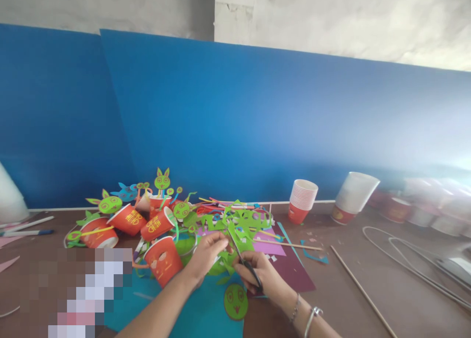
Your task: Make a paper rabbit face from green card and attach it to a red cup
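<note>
From my remote seat, going left to right, I see smooth, slim pens (27,232) lying on the brown tabletop (320,299). Next come at least five glossy red paper cups (164,260), tapered and mostly tipped, with flat green paper faces (162,182) around them, two with pointed ears. My left hand (208,252) has thumb and fingers drawn together over jagged green paper scraps (241,225); I can't tell what they pinch. Below lies one teal sheet (209,303), with one round green face (236,302) at its right edge. My right hand (259,274) is curled around the black handles of one pair of metal scissors (239,252), blades up among the scraps; two silvery bracelets (312,321) circle that wrist. Farther right are two nested cup stacks (302,200) and two thin, straight wooden sticks (362,290).
</note>
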{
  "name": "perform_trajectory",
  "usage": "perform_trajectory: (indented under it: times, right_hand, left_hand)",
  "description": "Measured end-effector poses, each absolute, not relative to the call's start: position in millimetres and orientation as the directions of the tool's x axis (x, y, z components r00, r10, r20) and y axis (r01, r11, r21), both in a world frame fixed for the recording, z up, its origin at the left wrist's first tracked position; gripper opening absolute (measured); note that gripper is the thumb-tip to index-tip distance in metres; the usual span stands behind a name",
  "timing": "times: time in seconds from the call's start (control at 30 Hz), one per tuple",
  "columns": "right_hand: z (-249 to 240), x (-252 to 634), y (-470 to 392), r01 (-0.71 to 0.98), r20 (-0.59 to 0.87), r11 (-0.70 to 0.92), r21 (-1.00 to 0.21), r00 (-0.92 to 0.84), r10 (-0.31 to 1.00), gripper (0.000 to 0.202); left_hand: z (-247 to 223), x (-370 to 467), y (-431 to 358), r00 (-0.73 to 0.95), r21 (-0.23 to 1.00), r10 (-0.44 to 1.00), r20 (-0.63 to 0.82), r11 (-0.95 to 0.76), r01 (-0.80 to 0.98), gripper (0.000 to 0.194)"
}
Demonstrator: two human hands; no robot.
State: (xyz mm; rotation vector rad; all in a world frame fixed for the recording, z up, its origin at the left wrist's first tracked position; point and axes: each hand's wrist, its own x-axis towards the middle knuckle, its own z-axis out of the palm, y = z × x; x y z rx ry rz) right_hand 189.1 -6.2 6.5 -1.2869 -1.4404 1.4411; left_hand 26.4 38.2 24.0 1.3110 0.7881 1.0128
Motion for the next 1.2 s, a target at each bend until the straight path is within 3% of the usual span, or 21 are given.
perform_trajectory:
  times: [0.23,0.97,1.2]
  right_hand:
    - [7,187,-8,0.087,-0.154,-0.137,-0.987,-0.244,0.957,0.038]
    - [6,188,-5,0.207,-0.134,-0.077,-0.975,-0.278,0.951,0.028]
    - [10,186,-6,0.176,-0.160,-0.118,-0.977,-0.251,0.955,0.028]
  left_hand:
    - [18,28,41,0.403,0.992,0.910,0.096,-0.053,-0.115,0.022]
    - [31,19,38,0.437,0.993,0.897,0.069,-0.019,-0.118,0.020]
    - [30,20,40,0.408,0.993,0.910,0.081,-0.038,-0.112,0.022]
